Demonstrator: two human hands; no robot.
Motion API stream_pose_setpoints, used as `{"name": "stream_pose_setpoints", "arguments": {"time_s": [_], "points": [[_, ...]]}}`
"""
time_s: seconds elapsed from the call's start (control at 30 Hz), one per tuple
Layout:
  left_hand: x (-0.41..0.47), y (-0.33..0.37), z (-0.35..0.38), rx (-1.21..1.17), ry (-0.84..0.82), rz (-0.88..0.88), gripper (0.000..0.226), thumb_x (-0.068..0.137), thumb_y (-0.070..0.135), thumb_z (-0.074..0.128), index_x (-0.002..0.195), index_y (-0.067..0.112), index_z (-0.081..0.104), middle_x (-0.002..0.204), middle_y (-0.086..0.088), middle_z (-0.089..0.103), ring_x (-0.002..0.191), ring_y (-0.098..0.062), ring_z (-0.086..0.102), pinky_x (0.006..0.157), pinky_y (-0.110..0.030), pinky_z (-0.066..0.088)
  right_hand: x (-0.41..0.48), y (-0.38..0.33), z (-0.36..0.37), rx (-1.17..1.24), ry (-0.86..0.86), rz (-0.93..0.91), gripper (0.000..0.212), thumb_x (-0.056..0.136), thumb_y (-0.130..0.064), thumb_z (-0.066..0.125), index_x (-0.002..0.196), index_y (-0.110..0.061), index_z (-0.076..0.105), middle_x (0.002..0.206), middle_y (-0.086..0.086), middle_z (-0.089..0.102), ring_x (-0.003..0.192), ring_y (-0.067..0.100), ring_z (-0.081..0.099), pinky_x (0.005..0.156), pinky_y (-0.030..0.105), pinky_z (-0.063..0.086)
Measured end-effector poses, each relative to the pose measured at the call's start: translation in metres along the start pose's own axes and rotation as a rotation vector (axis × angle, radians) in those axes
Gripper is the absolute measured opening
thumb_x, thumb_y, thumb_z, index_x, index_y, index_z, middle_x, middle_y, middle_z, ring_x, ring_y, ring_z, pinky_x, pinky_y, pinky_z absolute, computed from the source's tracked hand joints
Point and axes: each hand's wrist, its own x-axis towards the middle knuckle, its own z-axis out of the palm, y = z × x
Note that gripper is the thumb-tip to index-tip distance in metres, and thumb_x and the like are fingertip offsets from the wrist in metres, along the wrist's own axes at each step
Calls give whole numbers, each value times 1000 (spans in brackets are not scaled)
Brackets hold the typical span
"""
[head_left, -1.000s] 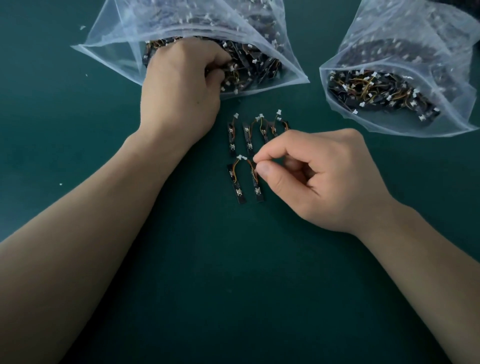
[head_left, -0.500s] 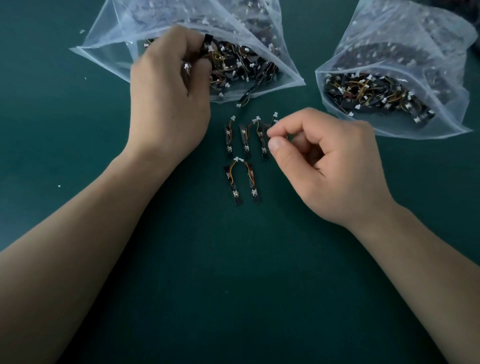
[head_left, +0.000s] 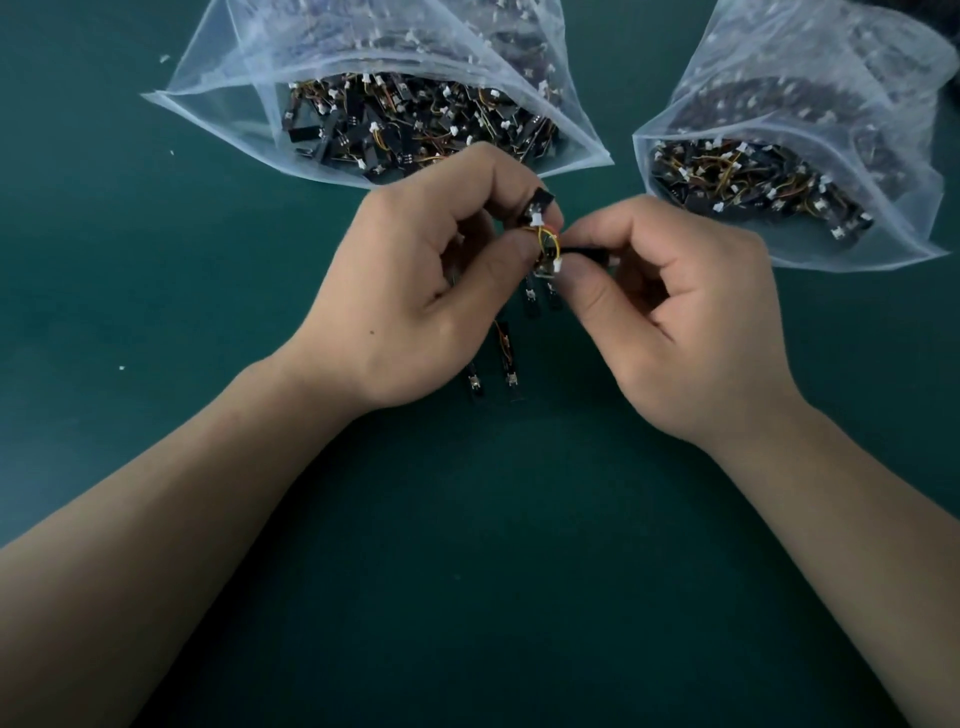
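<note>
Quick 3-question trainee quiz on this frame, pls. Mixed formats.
1. True or false: the left hand is reaching inside a bag.
2. What do the left hand and the right hand pinch between them? A: small black wired parts; B: scissors; C: tape.
3. Fill in: ___ clear bags of parts lie on the green mat.
Key: 1 false; 2 A; 3 two.
</note>
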Motion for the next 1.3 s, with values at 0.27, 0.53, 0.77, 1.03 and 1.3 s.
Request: {"name": "stream_pose_setpoints", "arguments": {"time_s": [0.27,0.53,0.77,1.03,1.3], "points": [[-1,3,-1,13,-10,-9,15,100,5,55,107,17,61,88,-8,66,70,-25,57,65,-41,49,-1,-6,-1,94,31,50,8,99,-23,73,96,-24,66,77,-29,61,61,3,57,59,11,38],[-1,5,1,22,-25,-26,18,102,3,58,113,17,62,90,-1,67,71,-22,59,67,-37,51,-2,-1,-4,156,11,76,11,102,-19,68,92,-23,65,73,1,69,60,16,59,53,28,45],[0,6,-1,82,-79,-23,16,101,5,61,105,19,65,84,7,63,69,-11,54,66,-23,43,-2,-2,-5,191,18,54,18,102,-15,67,90,-27,61,71,-6,65,57,8,53,56,17,38],[0,1,-1,-4,-67,-39,12,104,3,59,111,9,65,90,-17,68,71,-24,57,65,-33,47,-2,-3,-3,143,107,19,8,101,-17,71,95,-18,66,79,-13,69,60,9,58,59,14,42],[3,-7,1,-195,-93,-52,22,103,-2,52,123,6,58,81,6,51,71,-5,47,70,-17,38,-1,0,-2,115,104,26,6,100,-20,72,98,-23,67,80,-19,67,57,14,55,56,21,41]]}}
